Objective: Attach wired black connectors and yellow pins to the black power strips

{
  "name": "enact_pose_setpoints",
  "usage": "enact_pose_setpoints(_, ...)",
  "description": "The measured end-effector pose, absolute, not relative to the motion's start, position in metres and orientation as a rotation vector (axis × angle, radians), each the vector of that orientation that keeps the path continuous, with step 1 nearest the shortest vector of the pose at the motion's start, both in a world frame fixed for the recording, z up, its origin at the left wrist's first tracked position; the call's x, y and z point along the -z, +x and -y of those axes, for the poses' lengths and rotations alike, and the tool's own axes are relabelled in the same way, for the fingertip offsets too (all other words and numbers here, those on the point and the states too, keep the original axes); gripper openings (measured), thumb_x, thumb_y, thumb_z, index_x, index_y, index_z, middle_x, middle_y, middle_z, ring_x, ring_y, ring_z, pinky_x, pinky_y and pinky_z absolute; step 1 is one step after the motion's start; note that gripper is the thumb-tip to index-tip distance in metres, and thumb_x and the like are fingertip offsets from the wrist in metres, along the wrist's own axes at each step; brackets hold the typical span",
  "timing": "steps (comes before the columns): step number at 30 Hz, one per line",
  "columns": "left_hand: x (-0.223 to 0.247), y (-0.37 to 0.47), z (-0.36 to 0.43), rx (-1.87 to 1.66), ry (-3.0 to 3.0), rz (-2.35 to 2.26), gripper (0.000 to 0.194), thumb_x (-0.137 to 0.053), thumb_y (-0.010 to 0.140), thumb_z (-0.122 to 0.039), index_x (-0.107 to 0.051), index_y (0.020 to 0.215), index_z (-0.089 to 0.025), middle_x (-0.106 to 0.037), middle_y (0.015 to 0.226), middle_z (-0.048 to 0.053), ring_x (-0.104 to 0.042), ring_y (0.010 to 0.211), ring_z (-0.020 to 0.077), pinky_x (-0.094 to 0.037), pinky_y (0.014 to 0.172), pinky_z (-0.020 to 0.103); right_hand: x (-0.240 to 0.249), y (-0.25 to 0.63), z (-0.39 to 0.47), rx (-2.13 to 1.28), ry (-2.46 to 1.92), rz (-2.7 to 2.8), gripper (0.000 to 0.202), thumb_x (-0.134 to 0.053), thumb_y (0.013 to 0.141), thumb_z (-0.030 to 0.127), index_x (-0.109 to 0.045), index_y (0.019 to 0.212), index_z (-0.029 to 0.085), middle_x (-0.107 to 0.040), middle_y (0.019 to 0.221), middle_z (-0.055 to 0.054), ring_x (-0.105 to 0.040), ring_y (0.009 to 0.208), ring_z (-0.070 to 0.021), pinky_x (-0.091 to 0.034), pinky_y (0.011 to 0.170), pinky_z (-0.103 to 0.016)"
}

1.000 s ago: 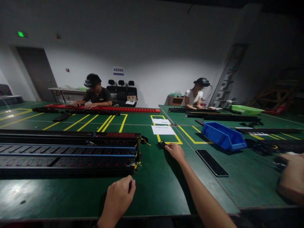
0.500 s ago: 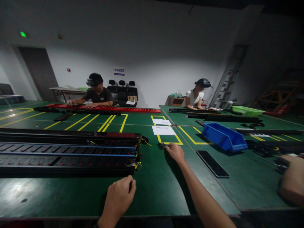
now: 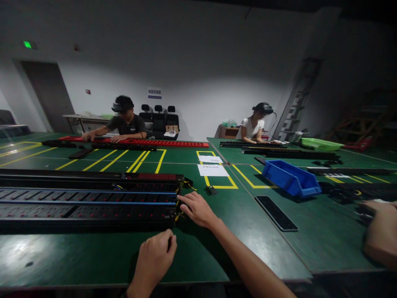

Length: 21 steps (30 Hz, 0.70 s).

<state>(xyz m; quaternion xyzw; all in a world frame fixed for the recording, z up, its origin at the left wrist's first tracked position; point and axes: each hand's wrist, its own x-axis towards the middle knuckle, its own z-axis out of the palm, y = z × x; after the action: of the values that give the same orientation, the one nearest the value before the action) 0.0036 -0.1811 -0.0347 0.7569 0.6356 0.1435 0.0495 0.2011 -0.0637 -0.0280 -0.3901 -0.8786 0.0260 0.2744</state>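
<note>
The black strips [image 3: 118, 210] lie on the bench [image 3: 93, 256], the right hand [image 3: 197, 209] at their near end, fingers partly spread, any grip unclear. The left hand [image 3: 156, 254] curls loosely nearby, contents hidden. Seemingly, the end wires [image 3: 177, 217] are being handled, calling next for light, precise fingertips.

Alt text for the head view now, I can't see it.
The person's right hand is at the wired end of long black strips, while the left hand, loosely curled, rests on the green table. To the right lie a small black part, a phone and a blue bin; two people lean over the far side.
</note>
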Motion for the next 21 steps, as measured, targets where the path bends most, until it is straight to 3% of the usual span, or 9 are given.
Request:
enact_pose_setpoints(9, 0.035, 0.003, 0.181, -0.460, 2.311, -1.918, 0.030, -0.039, 0.102, -0.030, -0.061, 0.084, -0.023, -0.069, 0.074, -0.001, -0.066, 0.067, 0.0158, -0.029, 0.060, 0.029, 0.045, 0.241, 0.036, -0.177, -1.215, 1.945, 0.029, -0.055, 0.093, 0.022, -0.077, 0.111, 0.021, -0.077, 0.099, -0.009, -0.066, 0.090, -0.0236, -0.052, 0.085, -0.036)
enact_pose_setpoints(14, 0.036, 0.002, 0.181, -0.462, 2.311, -1.924, 0.030, -0.040, 0.102, -0.030, -0.061, 0.082, -0.022, -0.068, 0.073, -0.001, -0.065, 0.066, 0.0156, -0.029, 0.060, 0.029, 0.056, 0.287, 0.004, -0.486, -1.252, 1.381, 0.033, -0.057, 0.082, 0.034, -0.078, 0.102, 0.017, -0.078, 0.092, -0.010, -0.071, 0.081, -0.0243, -0.055, 0.072, -0.034)
enact_pose_setpoints(21, 0.036, 0.003, 0.182, -0.459, 2.310, -1.920, 0.030, -0.039, 0.103, -0.031, -0.061, 0.083, -0.023, -0.069, 0.074, -0.001, -0.066, 0.068, 0.0164, -0.029, 0.060, 0.029, 0.079, 0.328, -0.020, -0.672, -1.314, 0.965, 0.058, -0.069, 0.069, 0.047, -0.074, 0.115, 0.012, -0.077, 0.090, -0.014, -0.072, 0.075, -0.0266, -0.050, 0.055, -0.031)
